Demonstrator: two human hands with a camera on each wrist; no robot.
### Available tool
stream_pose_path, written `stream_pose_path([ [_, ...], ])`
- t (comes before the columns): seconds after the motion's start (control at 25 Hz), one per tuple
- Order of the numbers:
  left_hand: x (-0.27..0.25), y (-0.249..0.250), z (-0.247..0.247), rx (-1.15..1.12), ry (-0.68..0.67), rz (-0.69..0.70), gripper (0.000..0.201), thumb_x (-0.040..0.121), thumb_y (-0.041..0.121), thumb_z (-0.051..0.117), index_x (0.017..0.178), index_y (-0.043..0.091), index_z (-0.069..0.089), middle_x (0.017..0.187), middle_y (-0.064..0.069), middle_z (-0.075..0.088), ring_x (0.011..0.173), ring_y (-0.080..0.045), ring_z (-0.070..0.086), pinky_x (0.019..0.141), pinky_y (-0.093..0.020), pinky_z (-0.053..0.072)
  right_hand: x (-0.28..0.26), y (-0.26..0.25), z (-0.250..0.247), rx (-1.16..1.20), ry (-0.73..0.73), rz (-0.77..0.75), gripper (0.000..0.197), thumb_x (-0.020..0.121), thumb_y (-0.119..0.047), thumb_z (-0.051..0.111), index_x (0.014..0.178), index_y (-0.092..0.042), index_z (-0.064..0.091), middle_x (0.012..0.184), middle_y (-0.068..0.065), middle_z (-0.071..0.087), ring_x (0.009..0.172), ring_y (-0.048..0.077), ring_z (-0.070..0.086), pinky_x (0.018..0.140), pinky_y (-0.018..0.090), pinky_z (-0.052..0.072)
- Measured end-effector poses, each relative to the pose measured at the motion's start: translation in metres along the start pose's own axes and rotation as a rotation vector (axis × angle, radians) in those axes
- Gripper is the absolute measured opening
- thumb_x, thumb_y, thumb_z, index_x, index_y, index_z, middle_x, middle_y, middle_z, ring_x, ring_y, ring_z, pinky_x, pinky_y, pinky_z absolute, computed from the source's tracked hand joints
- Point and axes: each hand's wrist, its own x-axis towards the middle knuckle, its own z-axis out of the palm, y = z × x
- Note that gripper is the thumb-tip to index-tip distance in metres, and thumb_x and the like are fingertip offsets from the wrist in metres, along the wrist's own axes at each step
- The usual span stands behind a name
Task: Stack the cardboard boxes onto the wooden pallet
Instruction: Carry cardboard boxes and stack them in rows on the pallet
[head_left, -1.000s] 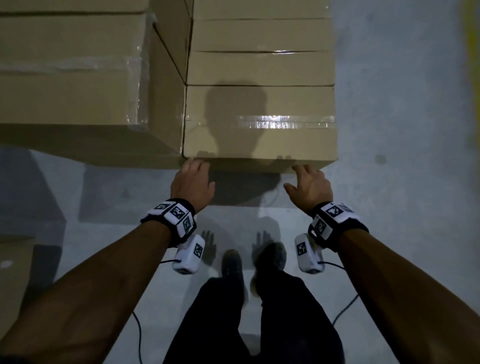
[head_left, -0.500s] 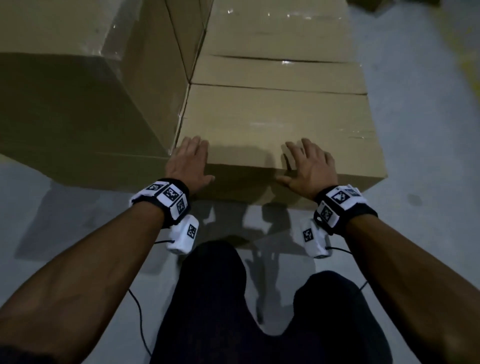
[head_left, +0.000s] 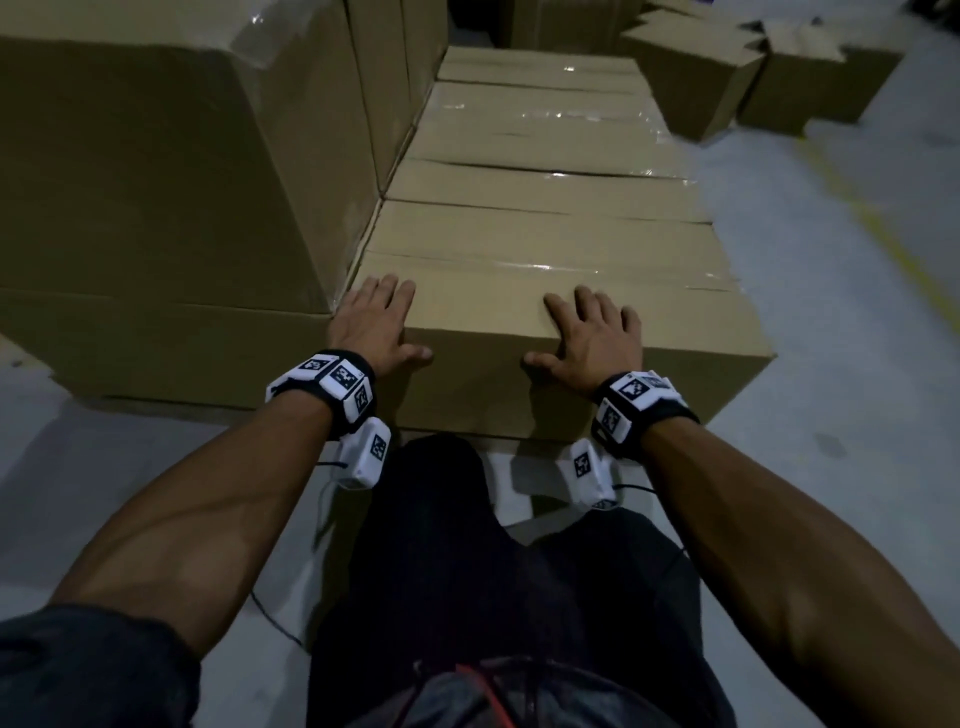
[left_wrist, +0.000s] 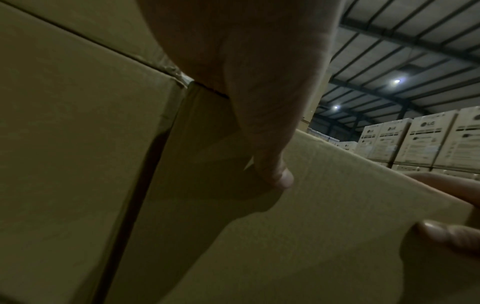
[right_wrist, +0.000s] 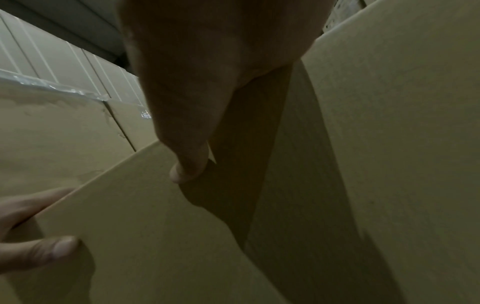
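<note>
The nearest cardboard box (head_left: 545, 280) is plain brown with clear tape across its top, and it ends a low row of like boxes. My left hand (head_left: 379, 322) lies on its near left top edge, fingers flat on top and thumb (left_wrist: 272, 168) against the front face (left_wrist: 311, 226). My right hand (head_left: 592, 332) rests the same way further right, its thumb (right_wrist: 187, 164) pressed on the front face (right_wrist: 155, 226). Neither hand curls round anything. No wooden pallet shows plainly.
A taller stack of boxes (head_left: 156, 182) stands tight against the left side. More boxes (head_left: 545, 130) line up behind. Opened boxes (head_left: 727, 67) sit at the far right on grey floor (head_left: 857, 364) with a yellow line (head_left: 883, 223). My legs are just before the box.
Both hands have moved from the box's front edge up onto its top. My head has come lower and closer, so the row now stretches away ahead.
</note>
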Motion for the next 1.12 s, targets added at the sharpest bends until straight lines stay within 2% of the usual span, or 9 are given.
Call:
stream_pose_path([
  [0.36, 0.005, -0.002, 0.004, 0.042, 0.052, 0.037, 0.099, 0.084, 0.068, 0.058, 0.156, 0.017, 0.013, 0.164, -0.01, 0.014, 0.149, -0.032, 0.015, 0.121, -0.046, 0.017, 0.004, 0.0, 0.002, 0.01, 0.015, 0.011, 0.088, 0.085, -0.078, 0.047, 0.156, -0.039, 0.012, 0.166, 0.007, 0.011, 0.152, 0.031, 0.01, 0.12, 0.056, 0.011],
  [0.56, 0.006, -0.001, 0.003, 0.06, 0.013, 0.029, 0.1, 0.083, 0.066, 0.062, 0.156, 0.017, 0.013, 0.163, -0.011, 0.015, 0.149, -0.032, 0.016, 0.12, -0.046, 0.017, 0.003, 0.002, 0.001, 0.051, 0.0, -0.01, 0.089, 0.086, -0.073, 0.053, 0.156, -0.036, 0.014, 0.166, 0.008, 0.01, 0.152, 0.031, 0.01, 0.121, 0.055, 0.011],
  [0.68, 0.008, -0.004, -0.001, 0.142, 0.004, 0.042, 0.103, 0.083, 0.063, 0.065, 0.156, 0.015, 0.011, 0.163, -0.011, 0.015, 0.148, -0.032, 0.019, 0.119, -0.047, 0.021, -0.003, 0.025, 0.003, 0.079, 0.029, 0.019, 0.087, 0.086, -0.066, 0.059, 0.155, -0.033, 0.018, 0.165, 0.01, 0.013, 0.151, 0.031, 0.012, 0.122, 0.053, 0.012],
  [0.88, 0.006, -0.007, -0.004, 0.288, -0.015, 0.046, 0.105, 0.084, 0.054, 0.069, 0.155, 0.009, 0.006, 0.163, -0.011, 0.014, 0.146, -0.033, 0.022, 0.118, -0.047, 0.023, -0.025, 0.078, 0.01, 0.023, 0.088, 0.155, 0.089, 0.084, -0.068, 0.06, 0.155, -0.034, 0.017, 0.164, 0.009, 0.013, 0.15, 0.032, 0.013, 0.12, 0.054, 0.014],
  [1.12, 0.009, -0.01, -0.004, 0.275, -0.033, 0.047, 0.103, 0.084, 0.05, 0.071, 0.154, 0.009, 0.007, 0.163, -0.011, 0.013, 0.144, -0.037, 0.025, 0.116, -0.049, 0.027, -0.024, 0.077, 0.014, 0.014, 0.12, 0.165, 0.085, 0.087, -0.067, 0.056, 0.155, -0.036, 0.015, 0.165, 0.009, 0.012, 0.151, 0.033, 0.012, 0.12, 0.055, 0.014],
])
